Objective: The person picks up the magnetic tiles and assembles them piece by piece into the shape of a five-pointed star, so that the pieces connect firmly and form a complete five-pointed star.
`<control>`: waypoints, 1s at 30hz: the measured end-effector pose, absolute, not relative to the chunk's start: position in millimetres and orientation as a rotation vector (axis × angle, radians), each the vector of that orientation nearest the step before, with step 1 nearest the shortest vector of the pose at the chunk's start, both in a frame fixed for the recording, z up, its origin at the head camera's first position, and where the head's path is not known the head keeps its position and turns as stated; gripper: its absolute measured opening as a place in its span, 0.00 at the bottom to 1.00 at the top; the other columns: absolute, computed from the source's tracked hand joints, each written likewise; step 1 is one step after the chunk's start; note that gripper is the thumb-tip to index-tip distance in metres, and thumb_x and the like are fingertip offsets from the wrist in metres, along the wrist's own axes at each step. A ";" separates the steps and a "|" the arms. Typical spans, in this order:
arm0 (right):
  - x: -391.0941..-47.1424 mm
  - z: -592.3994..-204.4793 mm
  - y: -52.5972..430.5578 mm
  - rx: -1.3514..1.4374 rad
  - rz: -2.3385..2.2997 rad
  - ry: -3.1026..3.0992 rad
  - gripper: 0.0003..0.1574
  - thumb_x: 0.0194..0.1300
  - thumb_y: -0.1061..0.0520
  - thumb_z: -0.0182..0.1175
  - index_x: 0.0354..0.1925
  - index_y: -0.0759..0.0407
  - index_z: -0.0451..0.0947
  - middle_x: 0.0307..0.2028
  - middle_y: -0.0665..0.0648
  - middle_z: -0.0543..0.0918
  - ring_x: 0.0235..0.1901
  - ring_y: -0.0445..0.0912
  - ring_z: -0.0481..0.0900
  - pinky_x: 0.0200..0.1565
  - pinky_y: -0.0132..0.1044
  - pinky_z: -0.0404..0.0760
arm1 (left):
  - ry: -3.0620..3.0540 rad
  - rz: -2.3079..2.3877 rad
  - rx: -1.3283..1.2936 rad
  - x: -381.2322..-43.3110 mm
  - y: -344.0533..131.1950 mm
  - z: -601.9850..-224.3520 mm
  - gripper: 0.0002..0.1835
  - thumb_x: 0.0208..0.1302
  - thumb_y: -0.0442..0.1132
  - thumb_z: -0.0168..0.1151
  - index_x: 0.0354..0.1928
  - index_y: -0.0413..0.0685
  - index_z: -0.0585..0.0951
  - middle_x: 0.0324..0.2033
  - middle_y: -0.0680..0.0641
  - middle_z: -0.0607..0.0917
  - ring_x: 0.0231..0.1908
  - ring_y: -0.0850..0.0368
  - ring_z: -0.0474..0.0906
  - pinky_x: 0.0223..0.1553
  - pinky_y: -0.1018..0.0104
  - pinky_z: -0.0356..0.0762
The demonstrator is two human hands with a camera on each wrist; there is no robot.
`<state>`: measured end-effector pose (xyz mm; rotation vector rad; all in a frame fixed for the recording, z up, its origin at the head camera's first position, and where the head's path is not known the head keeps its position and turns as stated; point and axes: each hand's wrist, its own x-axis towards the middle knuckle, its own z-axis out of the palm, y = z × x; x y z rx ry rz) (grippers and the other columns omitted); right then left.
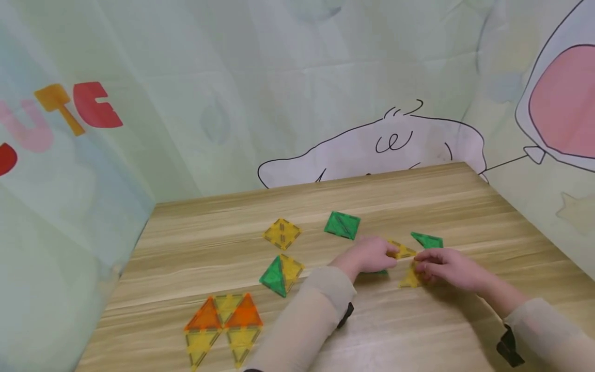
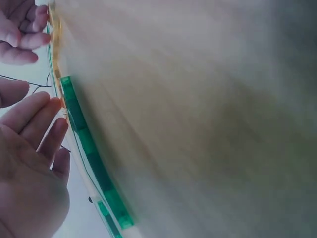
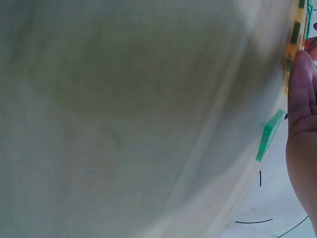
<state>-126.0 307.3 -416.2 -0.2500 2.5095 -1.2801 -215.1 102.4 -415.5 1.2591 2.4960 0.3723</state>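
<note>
My left hand (image 1: 369, 254) has its fingertips on the left end of a yellow triangular magnetic tile (image 1: 403, 250). Partly covered by this hand lies a green triangular tile (image 1: 380, 272), whose edge (image 2: 91, 144) runs beside the fingers in the left wrist view. My right hand (image 1: 448, 266) holds the upper corner of another yellow triangular tile (image 1: 409, 280) between thumb and curled fingers. Its thumb (image 3: 300, 79) lies against the tile's edge in the right wrist view. Just behind that hand is a green triangular tile (image 1: 428, 241).
Left on the wooden table (image 1: 209, 222) are a yellow diamond (image 1: 281, 233), a green diamond (image 1: 342, 225) and a green-and-yellow diamond (image 1: 281, 274). Nearer the front, several orange and yellow triangles form a pattern (image 1: 228, 309). A printed curtain (image 1: 209, 103) hangs behind the table.
</note>
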 end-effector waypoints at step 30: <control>-150.8 -428.0 273.3 -0.691 -0.574 3.024 0.31 0.56 0.41 0.65 0.51 0.59 0.79 0.42 0.56 0.72 0.41 0.49 0.70 0.42 0.46 0.72 | 2.511 0.595 1.151 -209.7 28.1 -420.5 0.20 0.59 0.40 0.58 0.54 0.49 0.76 0.50 0.53 0.76 0.52 0.61 0.69 0.55 0.71 0.65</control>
